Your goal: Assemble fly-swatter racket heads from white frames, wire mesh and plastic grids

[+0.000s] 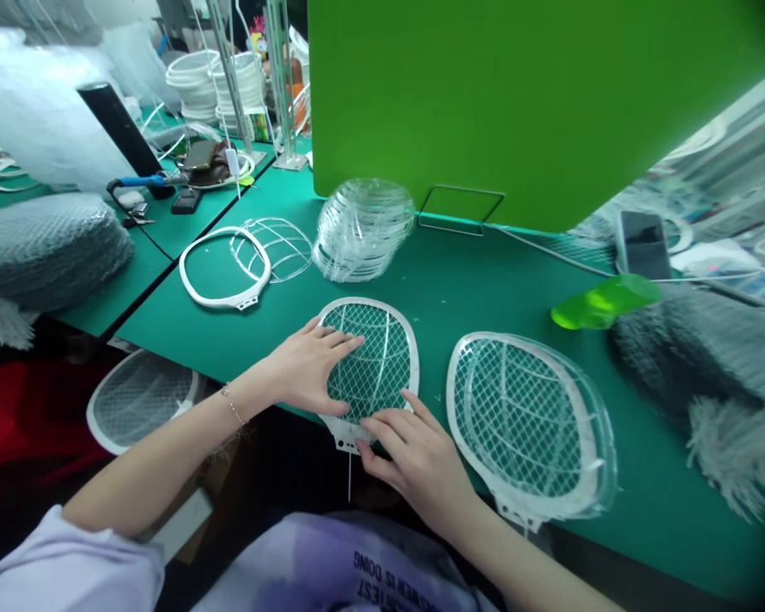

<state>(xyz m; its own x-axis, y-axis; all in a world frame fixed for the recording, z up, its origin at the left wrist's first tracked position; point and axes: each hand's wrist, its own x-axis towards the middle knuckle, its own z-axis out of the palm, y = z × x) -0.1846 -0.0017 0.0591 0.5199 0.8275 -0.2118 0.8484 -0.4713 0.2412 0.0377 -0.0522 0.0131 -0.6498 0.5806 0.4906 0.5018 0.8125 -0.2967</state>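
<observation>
A white oval frame with wire mesh (373,357), like a mosquito-swatter head, lies at the table's near edge, its narrow neck toward me. My left hand (309,365) rests on its left side, fingers spread over the mesh and thumb low on it. At the lower right rim, near the neck, my right hand (414,446) has its thumb and fingers closed around the edge. A thin white wire (350,476) hangs below the neck. To the right lies a meshed frame stack (516,408) with clear ribbed pieces.
Clear ribbed covers (363,234) are stacked behind my hands. A bare white frame (188,280) and one clear grid (286,246) lie left. Grey mesh piles (44,246) flank the table. A green bottle-like object (605,302), a phone (643,242) and a green panel (484,102) are beyond.
</observation>
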